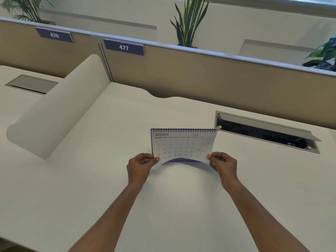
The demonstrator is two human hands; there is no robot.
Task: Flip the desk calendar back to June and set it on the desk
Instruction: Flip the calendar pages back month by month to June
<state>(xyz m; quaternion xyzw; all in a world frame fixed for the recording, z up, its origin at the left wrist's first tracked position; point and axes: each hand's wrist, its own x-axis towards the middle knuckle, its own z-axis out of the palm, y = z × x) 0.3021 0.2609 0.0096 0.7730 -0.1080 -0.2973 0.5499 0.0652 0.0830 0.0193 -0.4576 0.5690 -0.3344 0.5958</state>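
Now left hand, right hand pinch calendar page corners.

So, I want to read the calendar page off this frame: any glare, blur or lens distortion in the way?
Head view: calendar heading OCTOBER and the large dates read sharp, the small side months blur. Head view: soft even light, no glare on the page. Head view: wide-angle stretch shows at the edges, little at the central page.

Open-plan office: fabric partition panels with number plates, white desk, cable hatch, potted plants
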